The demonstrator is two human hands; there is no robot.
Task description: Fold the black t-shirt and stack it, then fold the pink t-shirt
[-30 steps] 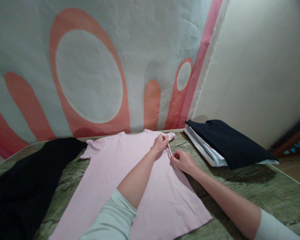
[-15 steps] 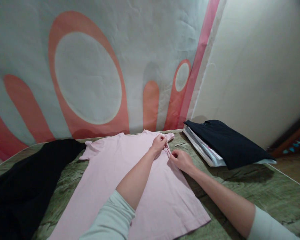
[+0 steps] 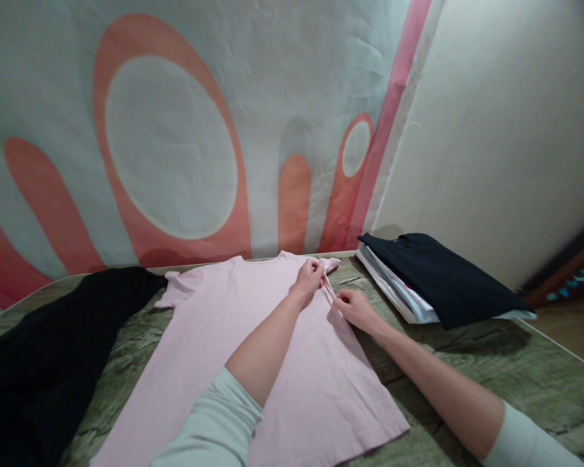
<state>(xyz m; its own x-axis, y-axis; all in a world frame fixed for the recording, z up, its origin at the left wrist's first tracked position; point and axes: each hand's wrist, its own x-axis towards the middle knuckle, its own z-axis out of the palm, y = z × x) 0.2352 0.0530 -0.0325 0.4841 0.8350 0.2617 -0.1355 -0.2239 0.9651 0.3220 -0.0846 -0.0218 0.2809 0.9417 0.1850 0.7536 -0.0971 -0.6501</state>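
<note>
A pale pink T-shirt (image 3: 214,344) lies spread out in front of me, its neck toward the wall. At its right shoulder, by the sleeve, my left hand (image 3: 310,277) is closed in a pinch on the fabric. My right hand (image 3: 354,308) pinches the shirt's right side a little lower, near the underarm. Between the two hands a narrow fold of pink cloth is lifted and stretched. The left sleeve lies loose on the table, and the hem on the right is flat.
The wood-patterned table (image 3: 472,383) meets a printed wall covering (image 3: 253,130) at the back. On the right sits a stack of folded clothes with a black T-shirt (image 3: 438,275) on top. Rumpled black cloth (image 3: 63,350) lies at the left.
My right hand has shifted very slightly to the right, with the pinched cloth still in it. The left hand keeps its hold at the shoulder.
</note>
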